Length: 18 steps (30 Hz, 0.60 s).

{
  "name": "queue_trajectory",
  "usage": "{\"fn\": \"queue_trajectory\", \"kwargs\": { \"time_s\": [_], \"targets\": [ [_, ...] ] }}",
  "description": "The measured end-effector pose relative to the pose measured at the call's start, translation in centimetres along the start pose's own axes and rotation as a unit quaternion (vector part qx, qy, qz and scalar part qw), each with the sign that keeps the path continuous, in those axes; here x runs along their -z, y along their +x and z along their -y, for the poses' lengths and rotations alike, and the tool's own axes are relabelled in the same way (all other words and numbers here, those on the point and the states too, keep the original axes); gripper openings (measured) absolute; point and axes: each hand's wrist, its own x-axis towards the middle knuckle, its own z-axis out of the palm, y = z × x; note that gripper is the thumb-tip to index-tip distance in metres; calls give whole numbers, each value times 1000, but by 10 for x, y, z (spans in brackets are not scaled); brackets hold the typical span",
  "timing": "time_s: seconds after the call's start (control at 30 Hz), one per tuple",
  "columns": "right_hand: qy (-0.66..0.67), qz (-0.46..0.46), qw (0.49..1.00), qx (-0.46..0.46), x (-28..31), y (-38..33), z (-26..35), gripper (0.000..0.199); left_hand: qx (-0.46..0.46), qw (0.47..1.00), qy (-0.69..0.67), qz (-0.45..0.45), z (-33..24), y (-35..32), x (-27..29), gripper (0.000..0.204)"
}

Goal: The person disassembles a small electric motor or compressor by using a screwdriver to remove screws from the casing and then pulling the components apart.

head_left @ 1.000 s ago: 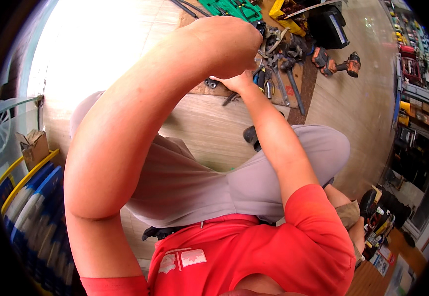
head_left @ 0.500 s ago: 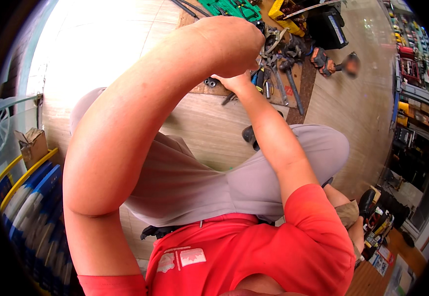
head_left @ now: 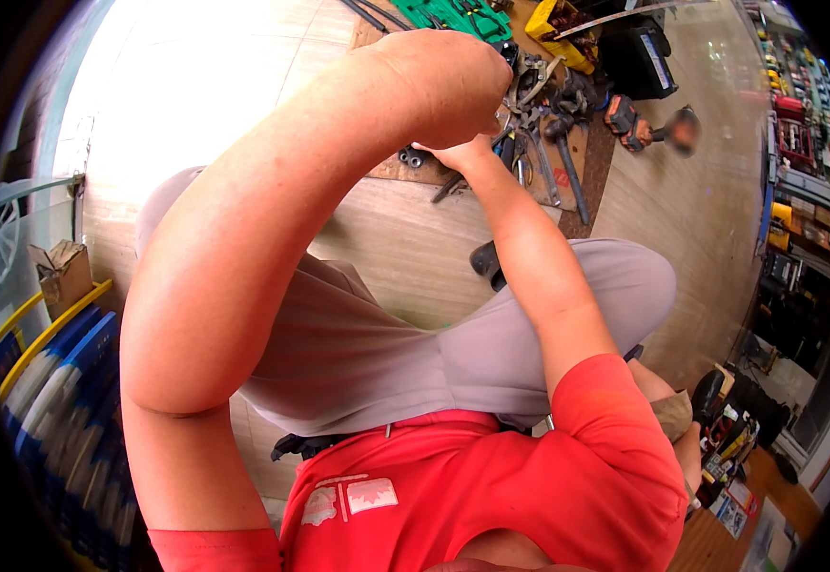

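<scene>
My left hand [head_left: 467, 86] is bent inward at the wrist, its back turned up. Its fingers are hidden behind the hand itself, so what they may hold does not show. Just below it, partly covered, is my right hand [head_left: 458, 154]; only its wrist side and one digit pointing left can be seen. Small metal sockets [head_left: 410, 157] lie beside that digit. A short dark tool [head_left: 448, 187] rests below the right hand. To the right of both hands, wrenches and pliers [head_left: 534, 91] are heaped on a brown board [head_left: 577, 153], with a long dark-handled tool [head_left: 570, 172] among them.
Beyond the hands sit a green tool case [head_left: 453, 17], a yellow bin [head_left: 556, 33] and a black box [head_left: 636, 59]. An orange-and-black cordless power tool [head_left: 627, 122] lies on the floor at right. Blue panels in a yellow rack [head_left: 62, 381] stand left; stocked shelves [head_left: 791, 105] line the right.
Both hands stay almost in place, the left still over the right. The surroundings at the top have shifted very slightly in the picture.
</scene>
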Motion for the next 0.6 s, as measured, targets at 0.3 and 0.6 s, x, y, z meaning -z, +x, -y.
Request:
{"fn": "queue_trajectory", "kwargs": {
  "time_s": [0.3,0.6],
  "targets": [
    [9,11,1000,-5,7,0,11,74,2,1000,-11,-7,4,0,-5,23],
    [0,-5,1000,25,0,5,3,79,14,1000,-10,-10,1,-2,-4,22]
  ]
}}
